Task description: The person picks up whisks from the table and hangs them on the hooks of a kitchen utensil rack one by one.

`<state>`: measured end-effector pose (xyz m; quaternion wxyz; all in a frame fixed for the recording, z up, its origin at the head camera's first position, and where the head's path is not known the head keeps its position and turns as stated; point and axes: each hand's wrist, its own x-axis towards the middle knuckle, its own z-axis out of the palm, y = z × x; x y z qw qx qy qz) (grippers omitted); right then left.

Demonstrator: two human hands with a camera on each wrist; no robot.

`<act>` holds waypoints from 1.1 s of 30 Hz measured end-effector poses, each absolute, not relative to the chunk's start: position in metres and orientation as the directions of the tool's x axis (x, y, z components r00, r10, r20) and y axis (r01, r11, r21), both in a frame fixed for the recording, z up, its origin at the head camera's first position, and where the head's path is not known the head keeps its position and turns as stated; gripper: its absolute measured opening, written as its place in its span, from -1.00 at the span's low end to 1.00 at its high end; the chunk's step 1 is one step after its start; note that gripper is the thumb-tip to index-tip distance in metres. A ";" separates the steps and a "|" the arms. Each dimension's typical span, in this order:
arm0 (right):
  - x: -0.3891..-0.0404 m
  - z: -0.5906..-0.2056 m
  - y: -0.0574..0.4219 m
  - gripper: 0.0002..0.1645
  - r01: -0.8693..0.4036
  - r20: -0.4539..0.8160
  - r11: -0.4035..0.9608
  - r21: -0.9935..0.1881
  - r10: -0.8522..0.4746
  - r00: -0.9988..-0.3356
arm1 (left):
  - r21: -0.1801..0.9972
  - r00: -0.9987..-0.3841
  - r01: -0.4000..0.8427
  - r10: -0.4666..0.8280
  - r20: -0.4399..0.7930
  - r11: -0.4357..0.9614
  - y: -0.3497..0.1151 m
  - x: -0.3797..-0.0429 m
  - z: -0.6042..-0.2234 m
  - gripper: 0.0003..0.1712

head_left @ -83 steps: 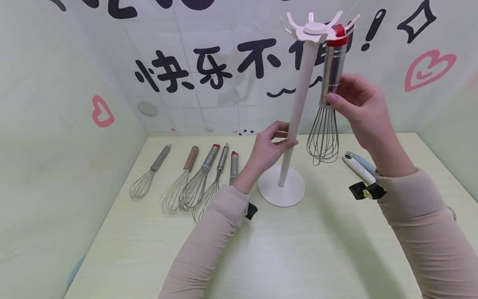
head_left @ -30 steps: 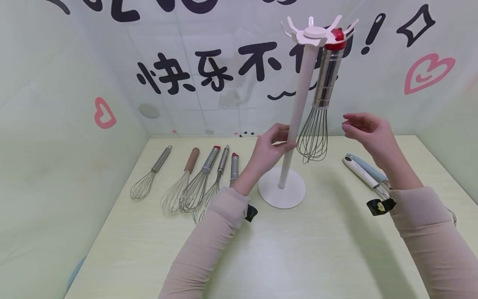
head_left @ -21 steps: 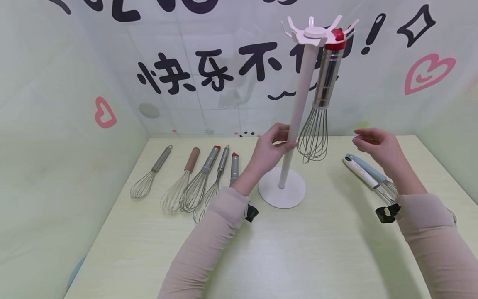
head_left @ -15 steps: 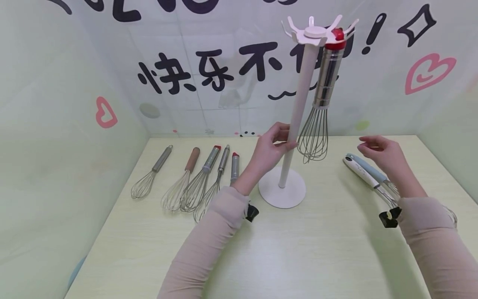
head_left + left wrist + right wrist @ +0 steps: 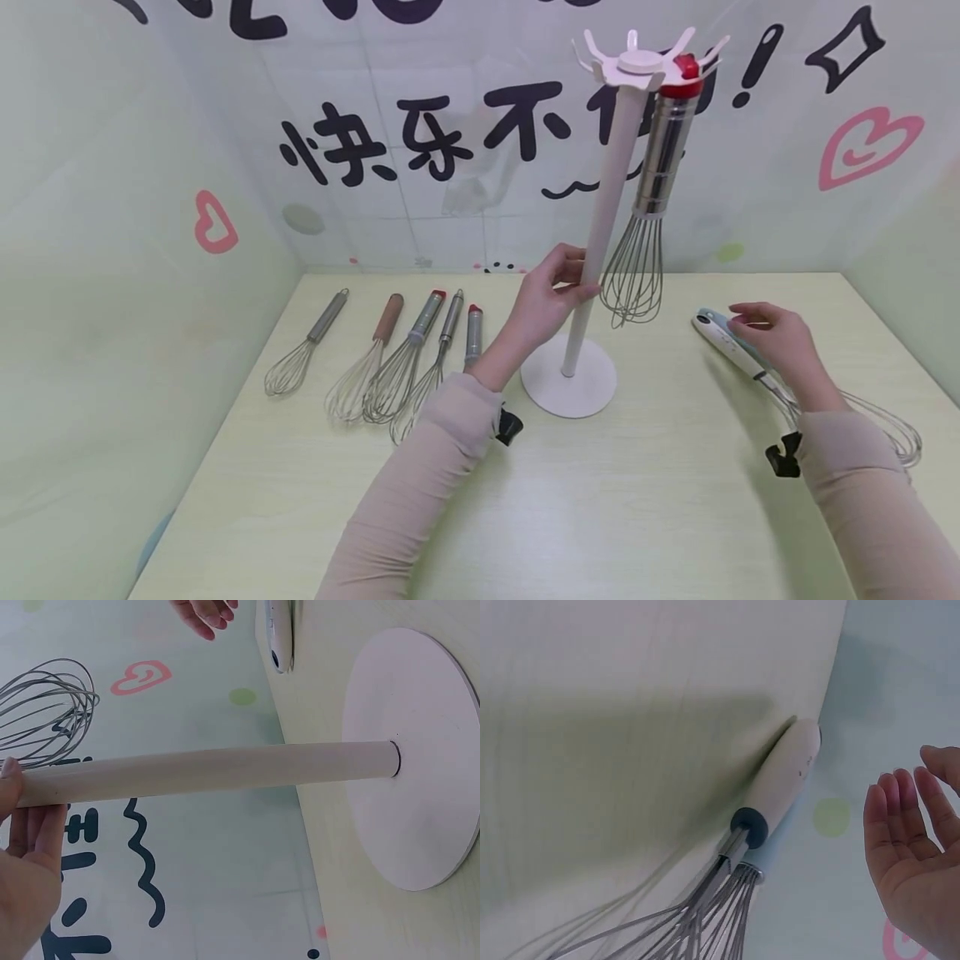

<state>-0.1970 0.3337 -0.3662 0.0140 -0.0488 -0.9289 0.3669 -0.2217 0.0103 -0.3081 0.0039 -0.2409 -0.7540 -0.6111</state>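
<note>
By the left hand [image 5: 546, 304], the stand's pole [image 5: 611, 179] is pinched between fingers and thumb and best held steady. Rightward on the bench [image 5: 637, 500], the white-handled whisk [image 5: 726, 344] and blue-handled whisk [image 5: 778, 836] lie close together; by the right hand [image 5: 782, 340], its fingers parted and empty, one handle alone should be taken.

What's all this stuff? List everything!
Stand: 1, white, table's middle
Hanging whisk: 1, silver and red, on stand
Silver whisks: 3, silver, table's left
Brown whisk: 1, brown, between those
Red-tipped handle: 1, silver, beside these, end hidden
White whisk: 1, white, table's right
Blue whisk: 1, blue, beside it
Table: 1, pale, underneath
Walls: 3, whitish, back and sides
Writing: two rows, black, back wall
Hearts: 2, pink, walls
Wrist pieces: 2, black, wrists
Sleeves: 2, beige, arms
Left hand: 1, bare, gripping stand
Right hand: 1, bare, near blue whisk
</note>
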 end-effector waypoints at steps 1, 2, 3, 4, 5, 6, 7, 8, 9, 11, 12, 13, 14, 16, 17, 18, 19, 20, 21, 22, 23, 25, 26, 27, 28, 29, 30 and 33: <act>-0.197 -0.368 0.334 -0.38 0.083 -0.010 0.732 -0.677 0.104 -0.995 | 0.919 -0.884 0.368 0.359 0.301 0.137 0.010 -0.222 -0.308 -0.63; -0.197 -0.370 0.335 -0.40 0.084 -0.008 0.737 -0.671 0.106 -0.994 | 0.919 -0.883 0.369 0.360 0.301 0.137 0.010 -0.222 -0.308 -0.63; -0.197 -0.372 0.336 -0.41 0.085 -0.008 0.741 -0.666 0.107 -0.994 | 0.920 -0.883 0.369 0.361 0.300 0.136 0.011 -0.222 -0.308 -0.63; -0.197 -0.374 0.336 -0.42 0.086 -0.008 0.748 -0.658 0.107 -0.994 | 0.920 -0.883 0.368 0.362 0.299 0.136 0.011 -0.222 -0.308 -0.62; -0.197 -0.376 0.337 -0.43 0.086 -0.008 0.755 -0.651 0.107 -0.994 | 0.920 -0.882 0.367 0.364 0.298 0.135 0.011 -0.222 -0.308 -0.62; -0.196 -0.377 0.338 -0.44 0.086 -0.005 0.763 -0.641 0.107 -0.994 | 0.920 -0.882 0.367 0.366 0.298 0.136 0.011 -0.222 -0.308 -0.62; -0.196 -0.379 0.338 -0.44 0.087 -0.008 0.768 -0.635 0.106 -0.994 | 0.920 -0.881 0.367 0.367 0.297 0.136 0.011 -0.222 -0.308 -0.62; -0.195 -0.380 0.339 -0.45 0.090 -0.012 0.770 -0.632 0.107 -0.994 | 0.920 -0.880 0.368 0.369 0.298 0.135 0.011 -0.222 -0.308 -0.62; -0.195 -0.381 0.339 -0.45 0.095 -0.017 0.772 -0.629 0.109 -0.994 | 0.920 -0.880 0.368 0.370 0.298 0.136 0.011 -0.222 -0.308 -0.62; -0.194 -0.384 0.340 -0.46 0.101 -0.021 0.773 -0.626 0.113 -0.993 | 0.919 -0.879 0.369 0.371 0.299 0.136 0.011 -0.223 -0.308 -0.62; -0.194 -0.385 0.341 -0.46 0.104 -0.024 0.770 -0.630 0.114 -0.993 | 0.919 -0.879 0.370 0.371 0.299 0.136 0.011 -0.223 -0.309 -0.62; -0.193 -0.386 0.341 -0.46 0.107 -0.030 0.767 -0.633 0.114 -0.993 | 0.919 -0.879 0.370 0.372 0.298 0.136 0.011 -0.223 -0.309 -0.62; -0.193 -0.387 0.341 -0.46 0.111 -0.032 0.767 -0.633 0.116 -0.993 | 0.919 -0.879 0.370 0.372 0.298 0.138 0.011 -0.223 -0.309 -0.62; -0.193 -0.388 0.341 -0.46 0.113 -0.040 0.766 -0.633 0.113 -0.993 | 0.919 -0.881 0.368 0.370 0.296 0.142 0.011 -0.223 -0.309 -0.62; -0.193 -0.389 0.341 -0.46 0.116 -0.046 0.766 -0.633 0.112 -0.993 | 0.919 -0.882 0.368 0.368 0.295 0.144 0.010 -0.223 -0.309 -0.62; -0.194 -0.390 0.342 -0.45 0.120 -0.052 0.766 -0.631 0.112 -0.992 | 0.918 -0.883 0.367 0.367 0.294 0.147 0.010 -0.223 -0.308 -0.62; -0.194 -0.390 0.342 -0.45 0.124 -0.056 0.768 -0.628 0.115 -0.992 | 0.918 -0.883 0.368 0.366 0.295 0.149 0.010 -0.223 -0.308 -0.62; -0.194 -0.391 0.343 -0.46 0.127 -0.058 0.769 -0.627 0.117 -0.991 | 0.917 -0.883 0.369 0.365 0.295 0.151 0.010 -0.224 -0.308 -0.62; -0.194 -0.391 0.343 -0.45 0.132 -0.064 0.767 -0.627 0.118 -0.991 | 0.916 -0.884 0.370 0.363 0.296 0.153 0.010 -0.224 -0.308 -0.62; -0.195 -0.392 0.344 -0.45 0.136 -0.067 0.767 -0.627 0.120 -0.990 | 0.915 -0.884 0.371 0.362 0.297 0.156 0.010 -0.224 -0.308 -0.62; -0.195 -0.392 0.344 -0.45 0.139 -0.070 0.767 -0.626 0.122 -0.990 | 0.915 -0.884 0.372 0.361 0.297 0.157 0.010 -0.224 -0.308 -0.62; -0.195 -0.393 0.345 -0.45 0.147 -0.077 0.767 -0.624 0.127 -0.989 | 0.914 -0.883 0.374 0.361 0.298 0.160 0.010 -0.224 -0.308 -0.62; -0.195 -0.394 0.345 -0.44 0.153 -0.084 0.766 -0.624 0.129 -0.988 | 0.913 -0.884 0.374 0.362 0.297 0.162 0.010 -0.224 -0.308 -0.62; -0.195 -0.395 0.346 -0.44 0.158 -0.092 0.764 -0.626 0.129 -0.987 | 0.913 -0.884 0.373 0.362 0.296 0.164 0.010 -0.224 -0.308 -0.62; -0.195 -0.396 0.346 -0.44 0.161 -0.097 0.764 -0.624 0.129 -0.987 | 0.913 -0.883 0.373 0.363 0.296 0.164 0.010 -0.224 -0.308 -0.62; -0.195 -0.397 0.347 -0.43 0.164 -0.102 0.764 -0.624 0.129 -0.986 | 0.913 -0.883 0.373 0.364 0.296 0.164 0.010 -0.224 -0.308 -0.62; -0.195 -0.398 0.347 -0.43 0.166 -0.106 0.764 -0.624 0.128 -0.986 | 0.913 -0.883 0.374 0.363 0.296 0.165 0.011 -0.224 -0.308 -0.62; -0.195 -0.401 0.348 -0.42 0.164 -0.109 0.765 -0.623 0.123 -0.986 | 0.911 -0.884 0.377 0.358 0.299 0.168 0.011 -0.224 -0.308 -0.62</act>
